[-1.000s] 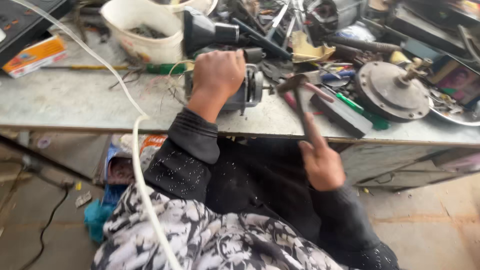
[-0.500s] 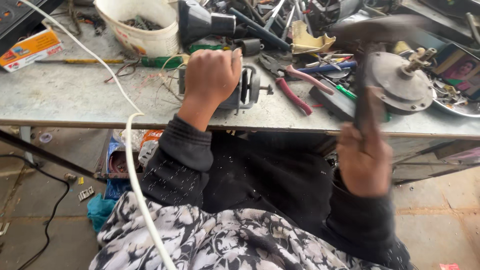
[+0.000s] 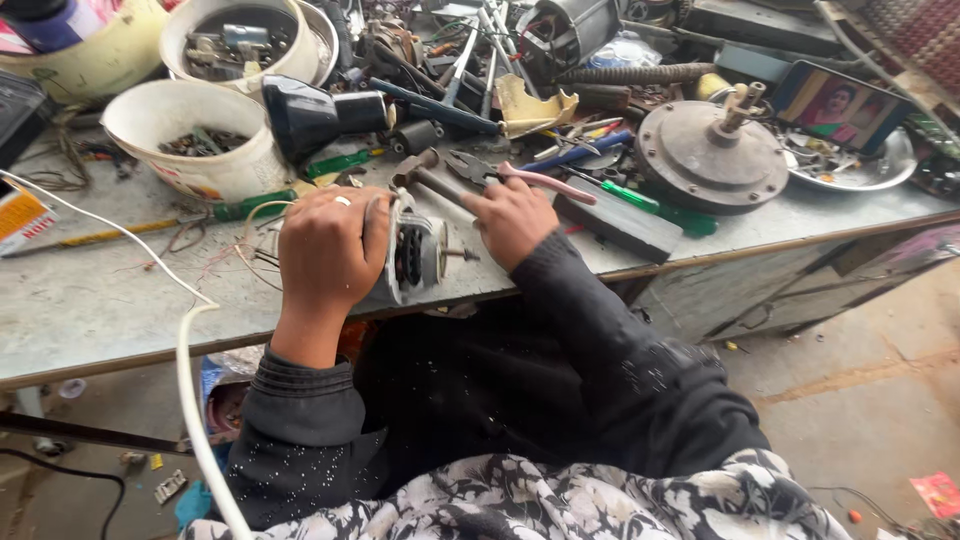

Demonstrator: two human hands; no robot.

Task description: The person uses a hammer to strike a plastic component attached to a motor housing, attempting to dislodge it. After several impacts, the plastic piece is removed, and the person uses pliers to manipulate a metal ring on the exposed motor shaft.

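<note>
Holding motor (image 3: 415, 262) with left hand (image 3: 325, 250), grip clamped; right hand (image 3: 512, 215) closed on hammer (image 3: 430, 180), frame centre. I'd keep shaft level on worktop (image 3: 100, 300), tap lightly.

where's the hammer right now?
Head view, centre of the workbench: the hammer lies in the right hand, its head just above the small motor gripped by the left hand.
</note>
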